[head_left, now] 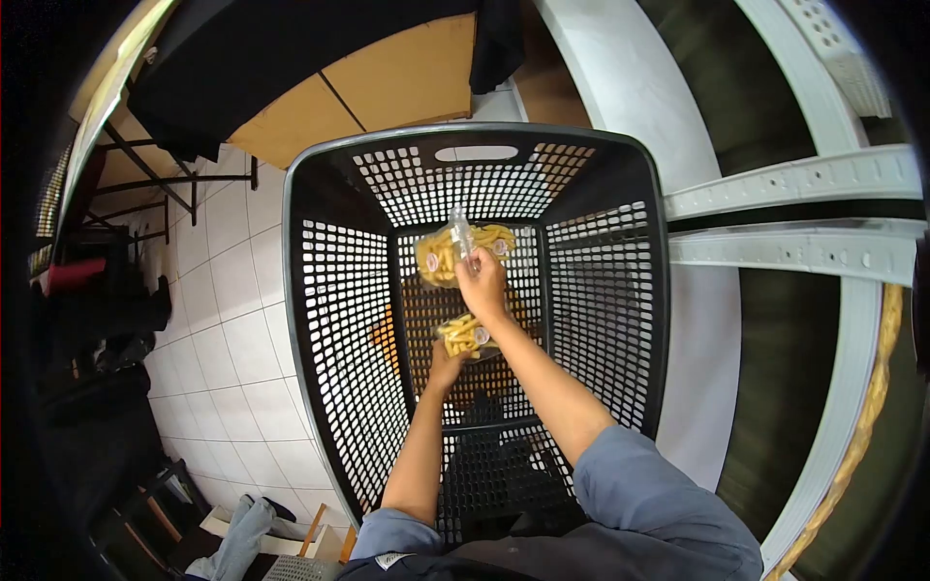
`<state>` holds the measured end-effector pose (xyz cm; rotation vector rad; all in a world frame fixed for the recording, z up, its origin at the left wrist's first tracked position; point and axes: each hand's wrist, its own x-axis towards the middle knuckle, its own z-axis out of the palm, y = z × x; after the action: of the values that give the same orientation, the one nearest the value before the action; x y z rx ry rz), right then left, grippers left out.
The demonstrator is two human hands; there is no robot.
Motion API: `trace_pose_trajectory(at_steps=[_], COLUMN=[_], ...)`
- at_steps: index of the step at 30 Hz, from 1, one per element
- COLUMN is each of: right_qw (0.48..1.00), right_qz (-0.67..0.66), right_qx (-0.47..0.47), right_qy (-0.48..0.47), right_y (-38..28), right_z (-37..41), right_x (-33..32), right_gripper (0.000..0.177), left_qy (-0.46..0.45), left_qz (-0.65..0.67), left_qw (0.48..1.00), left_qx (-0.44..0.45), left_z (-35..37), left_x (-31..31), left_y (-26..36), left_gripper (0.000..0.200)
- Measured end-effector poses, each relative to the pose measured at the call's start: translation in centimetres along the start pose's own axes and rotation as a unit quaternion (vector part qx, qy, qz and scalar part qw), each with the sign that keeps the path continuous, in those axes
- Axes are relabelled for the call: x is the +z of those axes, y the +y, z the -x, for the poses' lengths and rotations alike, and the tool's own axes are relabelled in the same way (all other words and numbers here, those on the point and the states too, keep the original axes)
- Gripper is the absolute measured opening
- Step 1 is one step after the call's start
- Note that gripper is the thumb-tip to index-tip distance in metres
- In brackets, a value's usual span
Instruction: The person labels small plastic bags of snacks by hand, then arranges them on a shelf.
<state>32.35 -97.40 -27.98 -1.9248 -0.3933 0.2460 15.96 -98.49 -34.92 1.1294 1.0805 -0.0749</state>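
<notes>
**Head view: two hands working inside a black basket**

A large black basket (339,320) with perforated walls is enclosing both hands on every side, and its handle slot is lying beyond them. White metal shelf rails (794,179) are running well off to the right of the hands, and a white tiled floor (228,320) is showing to their left. A blue sleeve (659,484) is covering the right upper arm, nearer the person than either hand.

The right hand (481,283) is closing its fingers on the clear top edge of the upper bag (441,257). This is a transparent packet of yellow, pasta-like pieces, and it is hanging just beyond and slightly left of that hand, deep in the basket. The left hand (444,366), just nearer the person, is gripping the lower bag (463,334) from beneath. This smaller packet of the same yellow pieces is sitting between the two hands, right beside the right wrist.
</notes>
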Motion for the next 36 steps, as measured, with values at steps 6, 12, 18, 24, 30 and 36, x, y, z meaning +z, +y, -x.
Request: trace_pose_trajectory(at_steps=[6, 12, 18, 24, 30, 36], right_qw=[0.991, 0.913, 0.897, 0.912, 0.887, 0.831], right_qz=[-0.127, -0.396, -0.440, -0.406, -0.442, -0.479], right_qx=[-0.030, -0.012, 0.036, -0.057, -0.037, -0.152], right_qy=[-0.010, -0.102, -0.033, 0.024, 0.125, 0.238], right_y=[-7.2, -16.6, -20.4, -22.1, -23.5, -25.0], right_z=[2.8, 7.4, 16.1, 27.3, 36.9, 44.0], right_x=[-7.6, -19.2, -30.0, -39.2, -45.7, -47.4], right_gripper=[0.008, 0.004, 0.003, 0.004, 0.009, 0.025], left_qy=[0.013, -0.066, -0.164, -0.279, -0.397, -0.549], left_qz=[0.205, 0.343, 0.342, 0.333, 0.263, 0.329], left_qw=[0.978, 0.924, 0.895, 0.850, 0.837, 0.688], left_qx=[-0.029, 0.157, 0.236, 0.297, 0.270, 0.341], left_z=[7.0, 13.1, 27.9, 38.5, 46.1, 50.8], left_x=[0.3, 1.5, 8.4, 14.4, 16.7, 21.0], left_y=[5.4, 10.7, 14.9, 10.5, 8.2, 4.0], left_gripper=[0.035, 0.038, 0.044, 0.075, 0.063, 0.061])
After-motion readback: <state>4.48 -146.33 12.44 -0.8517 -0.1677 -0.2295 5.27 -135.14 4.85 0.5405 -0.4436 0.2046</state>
